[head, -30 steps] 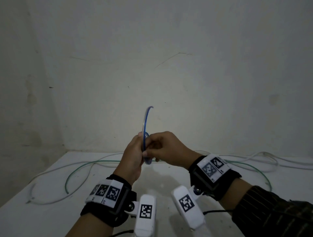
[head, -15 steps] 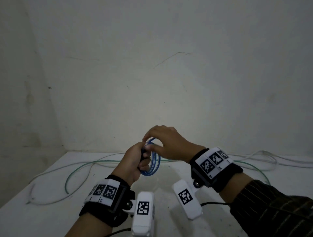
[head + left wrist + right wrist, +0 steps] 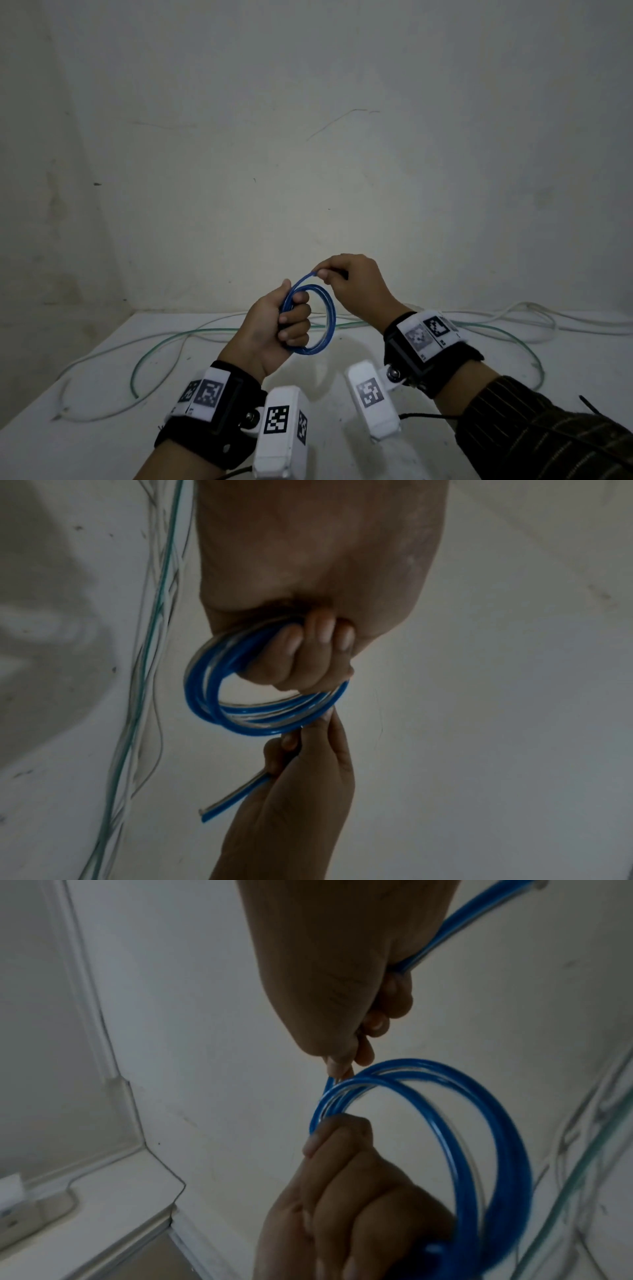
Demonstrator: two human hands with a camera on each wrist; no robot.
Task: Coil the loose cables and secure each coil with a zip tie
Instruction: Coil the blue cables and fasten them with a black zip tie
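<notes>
A blue cable (image 3: 325, 320) is wound into a small coil of several loops, held above the white table (image 3: 102, 442). My left hand (image 3: 281, 325) grips one side of the coil (image 3: 219, 704) in a fist, fingers curled through the loops. My right hand (image 3: 352, 284) pinches the cable's free tail at the top of the coil (image 3: 394, 1069). A short loose end (image 3: 232, 799) sticks out past the right hand's palm. No zip tie is visible.
A green cable (image 3: 164, 349) and a white cable (image 3: 513, 315) lie loose in wide curves across the table behind my hands. A plain wall (image 3: 308, 137) rises at the table's far edge. A black cord (image 3: 421, 416) trails under my right wrist.
The upright blue tail has been brought down and round into the coil. My right hand rose and moved right, now pinching the tail at the coil's top; the coil faces me more openly.
</notes>
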